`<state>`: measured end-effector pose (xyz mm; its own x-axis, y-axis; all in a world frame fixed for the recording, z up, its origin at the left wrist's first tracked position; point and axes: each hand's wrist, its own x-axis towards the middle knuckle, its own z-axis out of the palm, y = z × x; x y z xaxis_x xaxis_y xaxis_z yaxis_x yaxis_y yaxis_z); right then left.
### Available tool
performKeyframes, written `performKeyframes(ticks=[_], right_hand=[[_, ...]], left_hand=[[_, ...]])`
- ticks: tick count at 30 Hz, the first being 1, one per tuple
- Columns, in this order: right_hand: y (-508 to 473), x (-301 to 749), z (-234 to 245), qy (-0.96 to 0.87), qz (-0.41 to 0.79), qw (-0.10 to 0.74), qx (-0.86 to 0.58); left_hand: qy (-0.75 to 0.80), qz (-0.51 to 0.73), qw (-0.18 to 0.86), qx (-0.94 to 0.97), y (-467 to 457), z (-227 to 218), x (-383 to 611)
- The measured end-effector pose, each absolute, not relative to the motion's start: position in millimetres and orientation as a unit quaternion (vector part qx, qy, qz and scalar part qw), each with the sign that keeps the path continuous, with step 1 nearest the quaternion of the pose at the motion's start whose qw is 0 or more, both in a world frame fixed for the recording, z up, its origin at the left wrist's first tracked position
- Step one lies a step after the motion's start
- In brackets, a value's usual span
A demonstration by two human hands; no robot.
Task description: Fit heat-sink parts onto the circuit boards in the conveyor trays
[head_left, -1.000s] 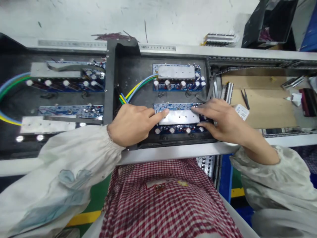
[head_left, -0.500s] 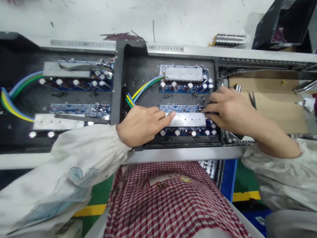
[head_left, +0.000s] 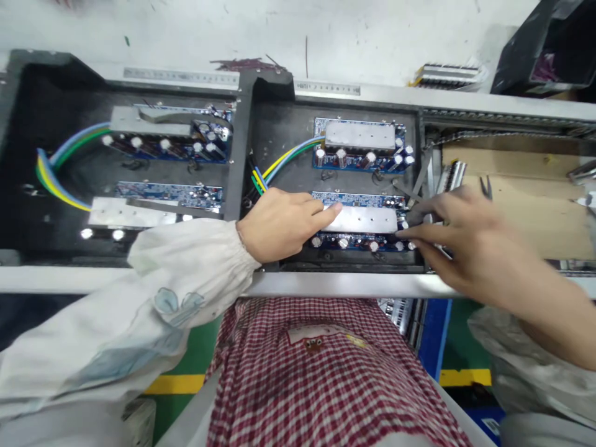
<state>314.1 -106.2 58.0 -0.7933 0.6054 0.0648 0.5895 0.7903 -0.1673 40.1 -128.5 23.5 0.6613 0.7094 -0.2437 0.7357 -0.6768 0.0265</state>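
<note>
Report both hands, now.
Left hand: touching the metal plate; grip cannot be told.
Right hand: at the right end of the circuit board; blurred, grip cannot be told.

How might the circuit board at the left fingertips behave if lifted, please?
The circuit board would probably lift as one stiff piece, since it looks flat. It may feel heavy for its size, given the long metal plate on it. The round-topped capacitors along its near edge could be knocked.

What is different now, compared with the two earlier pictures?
The right hand moved down and rightward in view, its fingertips now by the plate's near right corner; blur hides whether it took hold of anything. The whole scene also sits further right. The left hand stays on the plate's left end; the wires look unchanged.
</note>
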Motion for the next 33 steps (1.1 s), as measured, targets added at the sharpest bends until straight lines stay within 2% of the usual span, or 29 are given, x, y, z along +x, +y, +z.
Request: performKeyframes(ticks=[5, 13, 22, 28, 33], right_hand=[[-131.9, 307.7, 51.2, -0.935, 0.021, 0.062, -0.347], [-135.6, 303.1, 31.8, -0.924, -0.024, -0.008, -0.381], [-141.3, 307.1, 30.7, -0.925, -0.021, 0.022, -0.379], [-123.8, 300.3, 44.6, -0.95, 0.008, 0.098, -0.297], [-100.9, 282.5, 30.2, -0.972, 0.028, 0.018, -0.233]], left_hand=[[0.396, -0.085, 0.045, 0.913, -129.7, 20.9, 39.1], [0.399, -0.074, 0.043, 0.913, -129.2, 19.7, 39.1], [0.397, -0.083, 0.06, 0.912, -129.2, 23.3, 40.1], [0.4, -0.084, 0.05, 0.911, -128.6, 21.2, 40.2], [0.402, -0.065, 0.037, 0.913, -128.1, 16.2, 38.3]])
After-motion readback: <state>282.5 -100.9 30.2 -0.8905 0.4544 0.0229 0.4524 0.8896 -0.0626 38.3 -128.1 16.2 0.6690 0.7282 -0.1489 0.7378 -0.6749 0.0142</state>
